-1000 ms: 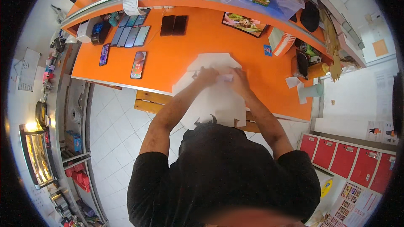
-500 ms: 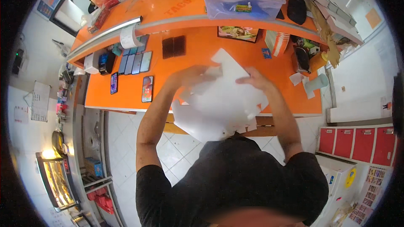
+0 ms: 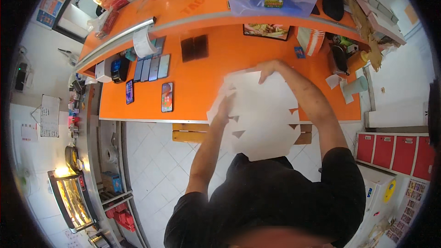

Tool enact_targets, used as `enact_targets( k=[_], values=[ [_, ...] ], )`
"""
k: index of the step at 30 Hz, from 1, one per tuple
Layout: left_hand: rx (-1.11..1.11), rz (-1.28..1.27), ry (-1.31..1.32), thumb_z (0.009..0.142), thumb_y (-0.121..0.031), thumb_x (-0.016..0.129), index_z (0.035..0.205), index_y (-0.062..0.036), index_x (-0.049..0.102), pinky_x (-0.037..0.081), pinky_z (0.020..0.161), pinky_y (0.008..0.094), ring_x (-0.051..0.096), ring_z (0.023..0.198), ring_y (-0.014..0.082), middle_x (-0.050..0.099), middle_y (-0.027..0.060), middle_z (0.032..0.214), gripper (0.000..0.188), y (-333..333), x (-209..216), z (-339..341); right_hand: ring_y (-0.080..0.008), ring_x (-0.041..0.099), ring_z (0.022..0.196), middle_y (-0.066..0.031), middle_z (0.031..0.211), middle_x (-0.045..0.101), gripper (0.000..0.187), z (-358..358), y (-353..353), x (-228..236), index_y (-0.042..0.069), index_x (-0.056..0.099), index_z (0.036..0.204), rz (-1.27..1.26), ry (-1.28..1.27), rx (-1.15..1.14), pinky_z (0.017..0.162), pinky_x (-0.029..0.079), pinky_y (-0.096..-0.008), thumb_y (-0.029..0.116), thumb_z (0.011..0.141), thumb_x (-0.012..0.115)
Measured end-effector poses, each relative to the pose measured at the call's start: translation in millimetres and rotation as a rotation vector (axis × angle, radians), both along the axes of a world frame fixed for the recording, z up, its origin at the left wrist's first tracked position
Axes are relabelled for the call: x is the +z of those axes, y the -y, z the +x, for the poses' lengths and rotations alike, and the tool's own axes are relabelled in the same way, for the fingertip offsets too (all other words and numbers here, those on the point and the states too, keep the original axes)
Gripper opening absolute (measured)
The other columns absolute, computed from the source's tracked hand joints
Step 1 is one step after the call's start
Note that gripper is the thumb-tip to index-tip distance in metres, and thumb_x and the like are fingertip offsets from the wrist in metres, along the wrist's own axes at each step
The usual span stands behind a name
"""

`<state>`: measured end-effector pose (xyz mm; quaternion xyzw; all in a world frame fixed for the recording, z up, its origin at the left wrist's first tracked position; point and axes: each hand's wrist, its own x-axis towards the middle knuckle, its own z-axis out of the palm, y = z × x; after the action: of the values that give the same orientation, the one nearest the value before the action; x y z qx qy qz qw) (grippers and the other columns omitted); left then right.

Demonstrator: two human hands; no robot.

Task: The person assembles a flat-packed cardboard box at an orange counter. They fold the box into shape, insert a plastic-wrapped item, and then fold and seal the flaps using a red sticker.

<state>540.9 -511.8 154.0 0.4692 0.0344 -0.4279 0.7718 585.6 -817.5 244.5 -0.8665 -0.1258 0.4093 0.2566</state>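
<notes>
A large white cardboard box blank (image 3: 264, 110) with notched edges and small triangular cut-outs is held up in front of my chest, over the near edge of the orange counter. My right hand (image 3: 271, 70) grips its far edge, with the thumb lying on the white face and the other fingers partly hidden. On the left side, my left hand (image 3: 225, 106) is against the blank beside a slanted flap. Motion blurs its fingers, so their hold on the flap is unclear.
Several phones lie at the counter's left, including one with a lit screen (image 3: 167, 97). Two dark square pads (image 3: 195, 48) are behind them. An overhead shelf carries a clear plastic bin (image 3: 271, 2). A pale green cup (image 3: 357, 85) lies at right. A wooden bench (image 3: 187, 133) stands below.
The blank has turned and flattened toward me, showing its notches. My left hand has moved down and right along its side; my right hand has shifted to its far edge.
</notes>
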Motion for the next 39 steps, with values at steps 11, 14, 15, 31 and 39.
enact_targets(
  k=[11,14,15,31,39],
  values=[
    [-0.236,1.277,1.092,0.067,-0.033,0.085,0.104,-0.007,0.072,0.053,0.086,0.0405,0.059,0.114,0.0239,0.06,0.0099,0.128,0.047,8.2,42.2,15.3,-0.0318,0.057,0.117,-0.0136,0.128,0.059,0.054,-64.1,-29.8,-52.6,0.016,0.056,0.133,-0.082,0.457,-0.209,0.096,0.047,-0.0448,0.032,0.083,0.071],
    [-0.227,1.634,1.227,0.063,-0.035,0.087,0.13,-0.0149,0.057,0.044,0.097,0.0503,0.059,0.114,0.0275,0.06,0.0086,0.125,0.077,24.4,56.1,21.8,-0.0322,0.057,0.117,-0.0141,0.127,0.06,0.053,-78.8,-22.1,-53.2,0.016,0.056,0.133,-0.015,0.431,-0.285,0.096,0.047,-0.045,0.032,0.085,0.07],
    [-0.221,1.723,1.266,0.062,-0.035,0.087,0.136,-0.0168,0.052,0.042,0.1,0.0522,0.059,0.113,0.0281,0.059,0.0086,0.125,0.084,28.7,63.1,24.2,-0.0327,0.057,0.116,-0.0147,0.125,0.061,0.053,-82.0,-23.0,-52.0,0.015,0.056,0.132,-0.027,0.41,-0.303,0.096,0.047,-0.0452,0.032,0.085,0.07],
    [-0.65,1.179,2.261,0.087,-0.017,0.058,0.096,-0.0153,0.068,0.031,0.105,0.0551,0.065,0.09,0.0168,0.065,0.0015,0.093,0.014,34.2,12.5,18.1,-0.0266,0.062,0.095,-0.0053,0.088,0.069,0.026,-141.1,-87.9,-87.0,0.012,0.063,0.109,-0.392,1.33,-0.242,0.074,0.052,-0.0427,0.019,0.084,0.06],
    [-0.957,1.27,1.998,0.089,-0.013,0.055,0.109,-0.0157,0.066,0.036,0.1,0.0534,0.063,0.1,0.0166,0.067,0.0004,0.103,0.023,56.8,35.8,33.7,-0.0265,0.059,0.104,-0.0078,0.099,0.066,0.02,-124.1,-35.3,-58.6,0.007,0.066,0.097,-0.351,0.649,-0.321,0.078,0.052,-0.043,0.007,0.08,0.058]
  ],
)
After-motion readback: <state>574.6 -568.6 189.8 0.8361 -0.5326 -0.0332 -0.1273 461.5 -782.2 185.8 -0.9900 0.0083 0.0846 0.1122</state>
